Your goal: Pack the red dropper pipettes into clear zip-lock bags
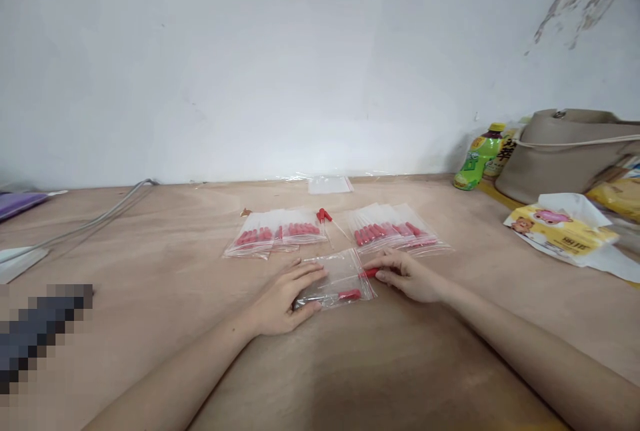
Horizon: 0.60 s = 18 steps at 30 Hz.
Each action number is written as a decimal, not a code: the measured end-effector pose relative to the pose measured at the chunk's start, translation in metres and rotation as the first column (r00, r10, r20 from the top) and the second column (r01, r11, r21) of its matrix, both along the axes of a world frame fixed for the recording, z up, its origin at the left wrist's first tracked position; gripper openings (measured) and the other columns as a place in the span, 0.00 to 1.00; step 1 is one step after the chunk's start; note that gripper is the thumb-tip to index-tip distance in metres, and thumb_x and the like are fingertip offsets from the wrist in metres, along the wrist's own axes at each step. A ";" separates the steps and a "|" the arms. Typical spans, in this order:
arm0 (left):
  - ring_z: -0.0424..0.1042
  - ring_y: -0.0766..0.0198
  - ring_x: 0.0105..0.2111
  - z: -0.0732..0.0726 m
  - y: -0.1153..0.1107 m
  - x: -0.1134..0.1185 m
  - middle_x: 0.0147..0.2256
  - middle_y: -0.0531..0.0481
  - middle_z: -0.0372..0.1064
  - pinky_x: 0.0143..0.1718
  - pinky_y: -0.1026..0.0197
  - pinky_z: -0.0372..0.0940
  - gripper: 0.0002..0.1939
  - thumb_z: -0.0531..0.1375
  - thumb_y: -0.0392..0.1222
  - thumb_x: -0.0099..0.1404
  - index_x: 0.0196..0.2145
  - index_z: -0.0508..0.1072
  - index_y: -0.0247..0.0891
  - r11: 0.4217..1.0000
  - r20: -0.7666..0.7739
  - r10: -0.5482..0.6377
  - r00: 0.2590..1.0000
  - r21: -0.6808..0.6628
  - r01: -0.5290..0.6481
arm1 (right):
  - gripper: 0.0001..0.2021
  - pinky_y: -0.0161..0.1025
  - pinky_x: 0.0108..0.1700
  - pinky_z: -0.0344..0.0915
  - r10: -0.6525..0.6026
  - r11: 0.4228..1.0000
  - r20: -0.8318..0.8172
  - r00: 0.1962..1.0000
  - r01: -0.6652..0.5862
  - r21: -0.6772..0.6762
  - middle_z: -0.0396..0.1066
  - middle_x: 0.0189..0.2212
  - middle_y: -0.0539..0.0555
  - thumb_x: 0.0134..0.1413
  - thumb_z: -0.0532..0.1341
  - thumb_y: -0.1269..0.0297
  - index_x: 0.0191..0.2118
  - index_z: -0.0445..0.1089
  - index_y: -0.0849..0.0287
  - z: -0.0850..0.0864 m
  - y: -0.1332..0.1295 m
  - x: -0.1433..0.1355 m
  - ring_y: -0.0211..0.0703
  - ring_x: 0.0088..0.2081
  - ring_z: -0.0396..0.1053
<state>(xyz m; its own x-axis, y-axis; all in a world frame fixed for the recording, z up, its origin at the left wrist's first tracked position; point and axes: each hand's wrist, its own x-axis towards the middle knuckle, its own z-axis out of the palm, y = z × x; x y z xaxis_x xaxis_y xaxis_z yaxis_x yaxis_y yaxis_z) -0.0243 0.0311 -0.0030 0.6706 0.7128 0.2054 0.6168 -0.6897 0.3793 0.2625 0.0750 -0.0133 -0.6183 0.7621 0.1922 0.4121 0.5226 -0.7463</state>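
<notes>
A clear zip bag [336, 279] lies on the wooden table [350, 364] in front of me, with a red-capped dropper [349, 295] inside it. My left hand [287, 296] rests on the bag's left end, thumb and fingers holding it down. My right hand [407, 276] pinches another red-capped dropper [371, 272] at the bag's right opening. Behind the bag lie two filled bags of red-capped droppers, one on the left [277, 234] and one on the right [393, 231], with loose droppers [326, 216] between them.
Empty clear bags [329, 183] lie by the wall. At the right stand a green bottle [477, 156], a beige handbag [570, 151] and a tissue pack [563, 227]. A grey cable [95, 217] and a purple item [20, 203] are at the left.
</notes>
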 end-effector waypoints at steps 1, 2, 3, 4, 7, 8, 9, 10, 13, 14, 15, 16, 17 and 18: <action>0.53 0.56 0.56 0.000 0.000 0.000 0.56 0.46 0.53 0.57 0.49 0.49 0.24 0.53 0.45 0.62 0.56 0.56 0.43 1.000 0.002 0.000 1.000 0.001 0.000 | 0.13 0.38 0.39 0.60 0.015 0.998 0.034 0.999 -0.017 0.066 0.67 0.35 0.54 0.54 0.53 0.63 0.42 0.70 0.55 0.002 0.000 -0.002 0.40 0.36 0.64; 0.53 0.55 0.56 0.000 0.000 0.000 0.56 0.46 0.53 0.56 0.49 0.49 0.24 0.53 0.45 0.62 0.56 0.56 0.43 1.000 0.003 0.001 1.000 0.003 -0.001 | 0.12 0.39 0.40 0.60 0.026 0.993 0.062 0.998 -0.033 0.111 0.67 0.35 0.54 0.54 0.53 0.64 0.42 0.70 0.54 0.003 -0.001 -0.004 0.40 0.37 0.63; 0.53 0.55 0.56 -0.001 0.000 0.000 0.56 0.46 0.53 0.56 0.49 0.49 0.24 0.53 0.45 0.62 0.56 0.56 0.43 1.000 0.001 0.002 1.000 0.006 -0.002 | 0.12 0.38 0.40 0.59 0.033 0.989 0.076 0.997 -0.043 0.139 0.67 0.35 0.54 0.54 0.53 0.65 0.42 0.70 0.54 0.004 -0.001 -0.007 0.40 0.38 0.63; 0.52 0.55 0.56 -0.001 0.000 0.000 0.56 0.46 0.53 0.56 0.49 0.49 0.24 0.53 0.46 0.62 0.56 0.56 0.43 1.000 -0.001 0.003 1.000 0.008 -0.003 | 0.12 0.38 0.40 0.59 0.039 0.987 0.080 0.996 -0.051 0.151 0.67 0.35 0.54 0.53 0.54 0.65 0.41 0.71 0.54 0.005 -0.002 -0.010 0.40 0.37 0.63; 0.52 0.55 0.56 0.000 0.000 -0.001 0.56 0.46 0.53 0.56 0.49 0.49 0.25 0.53 0.45 0.62 0.56 0.56 0.43 1.000 -0.010 0.003 1.000 0.011 -0.003 | 0.10 0.34 0.32 0.59 0.035 0.996 0.026 0.999 -0.037 0.085 0.67 0.28 0.52 0.51 0.55 0.63 0.38 0.71 0.57 0.004 -0.004 -0.019 0.37 0.29 0.62; 0.52 0.55 0.56 0.000 0.000 -0.001 0.56 0.46 0.53 0.56 0.49 0.49 0.25 0.53 0.45 0.62 0.56 0.56 0.43 1.000 -0.011 0.004 1.000 0.011 -0.004 | 0.10 0.32 0.29 0.58 0.018 0.999 -0.008 1.000 -0.017 0.027 0.66 0.25 0.51 0.51 0.56 0.62 0.37 0.71 0.58 0.004 -0.005 -0.022 0.35 0.26 0.61; 0.52 0.55 0.56 0.000 0.000 0.000 0.56 0.46 0.53 0.56 0.49 0.49 0.25 0.53 0.45 0.62 0.56 0.56 0.43 1.000 -0.012 0.006 1.000 0.011 -0.006 | 0.10 0.31 0.25 0.56 -0.009 0.999 -0.041 0.999 0.007 -0.037 0.65 0.21 0.49 0.49 0.57 0.61 0.35 0.71 0.59 0.004 -0.005 -0.025 0.34 0.23 0.59; 0.52 0.55 0.56 0.000 0.000 0.000 0.56 0.47 0.53 0.56 0.49 0.49 0.25 0.53 0.45 0.62 0.56 0.55 0.43 1.000 -0.011 0.008 1.000 0.013 -0.008 | 0.10 0.31 0.23 0.55 -0.040 0.995 -0.068 0.997 0.034 -0.092 0.63 0.19 0.48 0.48 0.57 0.60 0.33 0.70 0.60 0.004 -0.006 -0.028 0.33 0.20 0.57; 0.53 0.55 0.56 0.000 0.000 0.000 0.56 0.47 0.53 0.56 0.49 0.49 0.25 0.53 0.45 0.62 0.56 0.55 0.43 1.000 -0.009 0.006 1.000 0.016 -0.006 | 0.10 0.30 0.22 0.53 -0.110 0.988 -0.114 0.987 0.096 -0.122 0.60 0.16 0.46 0.46 0.59 0.58 0.26 0.69 0.59 0.004 -0.009 -0.034 0.32 0.19 0.55; 0.53 0.55 0.56 0.000 0.000 0.000 0.56 0.47 0.53 0.56 0.49 0.50 0.25 0.53 0.45 0.62 0.56 0.56 0.43 1.000 -0.006 0.004 1.000 0.018 -0.003 | 0.10 0.31 0.22 0.53 -0.117 0.989 -0.118 0.986 0.105 -0.107 0.60 0.16 0.46 0.46 0.59 0.57 0.25 0.69 0.59 0.004 -0.010 -0.036 0.32 0.19 0.55; 0.53 0.56 0.56 -0.001 0.000 0.000 0.56 0.47 0.53 0.56 0.49 0.50 0.24 0.53 0.45 0.62 0.56 0.56 0.43 1.000 -0.004 0.001 1.000 0.020 -0.001 | 0.11 0.31 0.23 0.53 -0.109 0.990 -0.124 0.986 0.096 -0.105 0.61 0.16 0.47 0.46 0.58 0.57 0.24 0.69 0.59 0.004 -0.010 -0.037 0.32 0.19 0.56; 0.53 0.56 0.56 -0.001 0.000 0.000 0.56 0.47 0.53 0.56 0.49 0.50 0.24 0.53 0.45 0.62 0.56 0.56 0.43 1.000 -0.004 0.001 1.000 0.021 0.000 | 0.11 0.31 0.23 0.54 -0.091 0.990 -0.136 0.987 0.075 -0.120 0.62 0.17 0.47 0.47 0.58 0.57 0.25 0.69 0.59 0.004 -0.010 -0.037 0.32 0.20 0.56; 0.53 0.55 0.56 -0.001 0.001 0.000 0.56 0.46 0.53 0.56 0.49 0.51 0.24 0.53 0.45 0.63 0.56 0.56 0.43 1.000 -0.005 0.001 1.000 0.020 -0.001 | 0.12 0.31 0.24 0.55 -0.071 0.987 -0.153 0.986 0.048 -0.150 0.63 0.18 0.48 0.47 0.57 0.56 0.26 0.69 0.59 0.003 -0.010 -0.037 0.33 0.21 0.58; 0.53 0.55 0.56 -0.001 0.001 0.000 0.56 0.46 0.53 0.56 0.49 0.50 0.24 0.53 0.45 0.63 0.56 0.57 0.43 1.000 -0.008 0.003 1.000 0.019 -0.003 | 0.12 0.32 0.25 0.56 -0.056 0.981 -0.173 0.983 0.022 -0.192 0.65 0.19 0.48 0.47 0.57 0.56 0.27 0.69 0.60 0.002 -0.010 -0.037 0.33 0.21 0.59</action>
